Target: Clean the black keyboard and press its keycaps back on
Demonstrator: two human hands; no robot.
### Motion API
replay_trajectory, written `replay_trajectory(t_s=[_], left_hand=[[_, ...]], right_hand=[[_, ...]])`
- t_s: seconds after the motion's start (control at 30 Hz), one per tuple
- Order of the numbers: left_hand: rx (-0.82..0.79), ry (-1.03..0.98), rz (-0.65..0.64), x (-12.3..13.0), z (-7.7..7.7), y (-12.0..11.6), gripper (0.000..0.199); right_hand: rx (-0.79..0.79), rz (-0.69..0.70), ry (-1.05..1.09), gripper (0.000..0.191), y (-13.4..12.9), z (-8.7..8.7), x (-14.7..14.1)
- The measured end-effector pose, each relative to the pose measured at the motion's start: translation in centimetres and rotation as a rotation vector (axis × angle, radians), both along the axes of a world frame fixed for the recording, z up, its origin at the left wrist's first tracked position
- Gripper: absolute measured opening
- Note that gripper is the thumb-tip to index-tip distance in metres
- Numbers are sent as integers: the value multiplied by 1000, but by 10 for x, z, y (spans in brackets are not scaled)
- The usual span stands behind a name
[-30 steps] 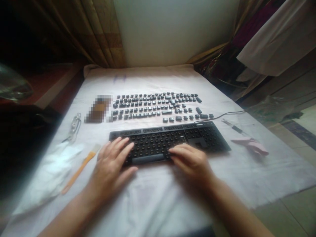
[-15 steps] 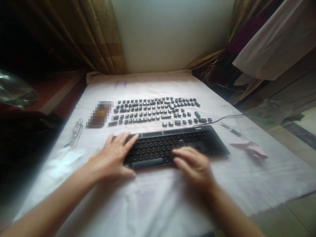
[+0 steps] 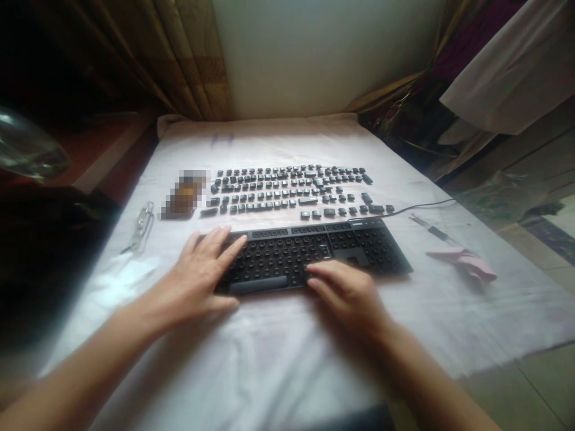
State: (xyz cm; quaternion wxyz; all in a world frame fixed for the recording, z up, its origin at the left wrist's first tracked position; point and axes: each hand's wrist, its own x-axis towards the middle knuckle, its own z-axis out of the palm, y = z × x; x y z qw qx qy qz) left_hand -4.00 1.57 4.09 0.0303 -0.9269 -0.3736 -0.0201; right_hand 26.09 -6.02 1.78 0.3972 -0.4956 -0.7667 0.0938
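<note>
A black keyboard (image 3: pixel 287 251) lies across the white cloth, most of its keycaps off and the bare key posts showing; a long space bar (image 3: pixel 258 285) remains at its front. My left hand (image 3: pixel 204 263) clasps the keyboard's left end, fingers spread over the top and thumb by the front edge. Over the lower right of the main key area, my right hand (image 3: pixel 345 287) is closed in a pinch at the keyboard. Whatever is between those fingertips is hidden. Behind the keyboard, loose black keycaps (image 3: pixel 269 194) lie in several rows.
A pixelated dark object (image 3: pixel 184 194) and a clear plastic item (image 3: pixel 142 224) lie at the left, near white crumpled material (image 3: pixel 121 278). To the right are a slim tool (image 3: pixel 433 230), a pink cloth (image 3: pixel 465 260) and the keyboard's cable (image 3: pixel 417 206). A curtain (image 3: pixel 197 60) hangs behind.
The keyboard has shifted slightly left and nearer to me over the cloth, with both hands moving along with it. The view has tilted a little. The keycap rows look unchanged.
</note>
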Motion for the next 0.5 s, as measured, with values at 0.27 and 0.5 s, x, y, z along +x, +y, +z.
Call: replay_trajectory(t_s=[0.27, 0.5], left_hand=[[130, -319, -105, 57, -15, -62, 41], [152, -362, -102, 56, -28, -60, 36]], right_hand=[[89, 51, -164, 16, 8, -4, -15], [30, 15, -193, 16, 6, -6, -14]])
